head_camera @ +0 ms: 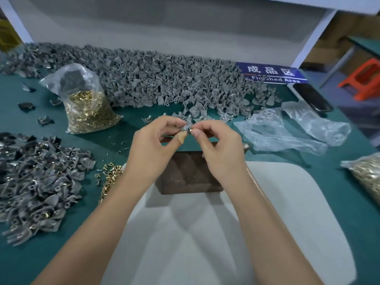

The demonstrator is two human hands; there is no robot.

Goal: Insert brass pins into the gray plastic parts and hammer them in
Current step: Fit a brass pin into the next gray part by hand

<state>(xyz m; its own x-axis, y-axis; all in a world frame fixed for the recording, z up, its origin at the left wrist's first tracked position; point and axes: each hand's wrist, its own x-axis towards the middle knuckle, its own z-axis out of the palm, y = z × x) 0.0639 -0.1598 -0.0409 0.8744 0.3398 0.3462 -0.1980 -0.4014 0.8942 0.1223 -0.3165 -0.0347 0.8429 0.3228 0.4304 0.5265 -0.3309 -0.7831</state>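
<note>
Head view shows a green work table [339, 202] whose far side, beyond both hands, carries a long heap of unpinned gray plastic parts [156, 77] running almost the full width, so by that measure most of the job is left. To the left of the left hand lies a smaller pile of gray parts [39, 177], several with brass glinting in them, which I judge to be the finished ones. A white pad [226, 233] lies under the forearms, and on its far edge, directly below the hands, sits a dark brown block [185, 175], probably the striking surface. Beyond and left of the left hand stands an open plastic bag of brass pins [90, 108]; a second bag of pins [368, 173] lies well to the right of the right hand, past crumpled empty bags [292, 128]. Loose brass pins [110, 177] are scattered just beside the left forearm. The left hand [152, 145] has its fingers curled, pinching one gray plastic part [186, 127] held above the block. The right hand [220, 149] meets it fingertip to fingertip, thumb and forefinger pinched on what seems a brass pin [190, 130], though it is too small to be sure. This piece is at the insertion step, not yet hammered; no hammer is clearly in view.
</note>
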